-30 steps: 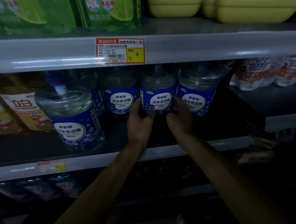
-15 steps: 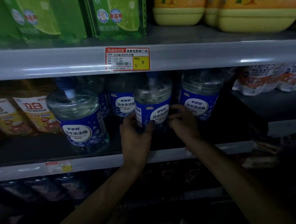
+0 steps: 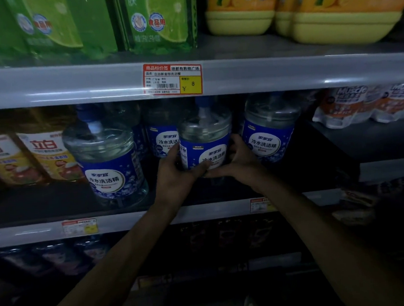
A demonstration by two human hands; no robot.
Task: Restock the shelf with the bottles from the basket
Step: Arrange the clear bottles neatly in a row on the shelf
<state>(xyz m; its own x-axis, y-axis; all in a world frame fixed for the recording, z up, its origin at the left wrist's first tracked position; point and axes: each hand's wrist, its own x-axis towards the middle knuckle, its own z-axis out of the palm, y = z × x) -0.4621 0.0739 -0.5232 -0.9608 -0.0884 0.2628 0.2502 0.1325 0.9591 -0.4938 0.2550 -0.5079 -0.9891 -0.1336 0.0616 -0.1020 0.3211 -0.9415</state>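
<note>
A: Where's the bottle (image 3: pixel 205 143)?
B: Centre frame, upright over the middle shelf (image 3: pixel 129 222); I cannot tell whether its base rests there.
A: Held how?
B: Left hand (image 3: pixel 174 175) wraps its left side, right hand (image 3: pixel 239 162) its right, both grasping it.

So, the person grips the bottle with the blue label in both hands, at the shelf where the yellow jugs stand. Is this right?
Not quite. The left hand and right hand do grip the blue-label bottle, but at the shelf below the yellow jugs, among other blue-label bottles. The head view shows this.
</note>
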